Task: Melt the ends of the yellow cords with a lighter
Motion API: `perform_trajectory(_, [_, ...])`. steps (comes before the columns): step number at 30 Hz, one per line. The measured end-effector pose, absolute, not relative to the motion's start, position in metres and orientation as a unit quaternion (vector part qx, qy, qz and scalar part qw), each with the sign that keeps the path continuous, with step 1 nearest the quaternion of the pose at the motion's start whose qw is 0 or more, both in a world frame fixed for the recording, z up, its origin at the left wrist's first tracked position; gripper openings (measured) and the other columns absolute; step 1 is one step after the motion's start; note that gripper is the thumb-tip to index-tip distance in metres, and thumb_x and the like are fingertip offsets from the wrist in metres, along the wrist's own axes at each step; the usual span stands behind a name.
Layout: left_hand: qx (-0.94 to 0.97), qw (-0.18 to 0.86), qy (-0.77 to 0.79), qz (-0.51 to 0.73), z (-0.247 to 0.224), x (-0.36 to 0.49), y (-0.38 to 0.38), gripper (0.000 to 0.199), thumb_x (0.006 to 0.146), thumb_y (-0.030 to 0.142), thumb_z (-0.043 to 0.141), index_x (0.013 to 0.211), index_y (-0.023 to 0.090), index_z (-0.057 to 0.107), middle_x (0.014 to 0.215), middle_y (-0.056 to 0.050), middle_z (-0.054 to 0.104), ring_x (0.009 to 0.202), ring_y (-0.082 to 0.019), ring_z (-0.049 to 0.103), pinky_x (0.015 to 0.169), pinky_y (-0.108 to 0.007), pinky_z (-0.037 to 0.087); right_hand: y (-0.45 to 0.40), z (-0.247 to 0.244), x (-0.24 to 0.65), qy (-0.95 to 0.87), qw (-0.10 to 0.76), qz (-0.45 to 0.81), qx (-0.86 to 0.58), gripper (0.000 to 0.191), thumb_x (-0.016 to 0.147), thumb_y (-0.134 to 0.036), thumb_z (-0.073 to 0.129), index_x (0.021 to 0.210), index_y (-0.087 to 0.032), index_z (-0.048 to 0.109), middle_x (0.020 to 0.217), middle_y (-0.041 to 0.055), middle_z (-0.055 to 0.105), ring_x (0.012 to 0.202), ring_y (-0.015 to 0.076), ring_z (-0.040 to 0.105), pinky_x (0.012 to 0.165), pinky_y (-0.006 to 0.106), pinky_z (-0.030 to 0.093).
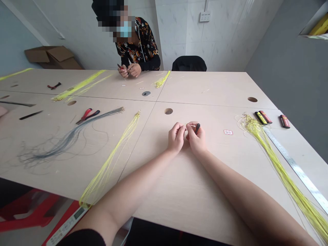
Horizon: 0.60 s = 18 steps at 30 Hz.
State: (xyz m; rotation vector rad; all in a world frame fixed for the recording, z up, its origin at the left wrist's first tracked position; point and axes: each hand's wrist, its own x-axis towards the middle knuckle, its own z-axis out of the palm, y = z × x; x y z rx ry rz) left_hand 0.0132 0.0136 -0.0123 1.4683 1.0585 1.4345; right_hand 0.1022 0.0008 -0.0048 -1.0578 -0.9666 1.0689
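Both hands close at twelve o'clock: left hand [176, 137] pinching thin pale wire [185, 125], right hand [196, 138] gripping a short black cylinder [197, 128].

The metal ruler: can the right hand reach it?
Probably yes: bare tabletop runs from the right hand toward the metal ruler, and only the loose yellow wire bundle lies in between, which shouldn't block it.

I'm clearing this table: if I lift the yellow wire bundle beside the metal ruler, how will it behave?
The yellow wire bundle will probably droop and splay, since its thin strands lie in loose curves. It looks light for its length. The strands may also slide apart, because only the top end looks gathered, and stray loops there could snag.
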Motion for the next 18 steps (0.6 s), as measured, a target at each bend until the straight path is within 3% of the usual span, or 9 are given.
perform_trajectory(18, [0.574, 0.412, 0.422, 0.569, -0.0119, 0.0132, 0.0138, 0.028, 0.084, 0.034, 0.050, 0.063, 0.019, 0.040, 0.056, 0.005, 0.039, 0.051, -0.008, 0.034, 0.052, -0.023, 0.031, 0.0023, -0.0079, 0.1024, -0.424, 0.628, 0.465, -0.459, 0.029, 0.077, -0.047, 0.062, 0.080, -0.021, 0.050, 0.054, -0.0057, 0.046, 0.044, 0.0076, 0.036, 0.044, 0.024, 0.029])
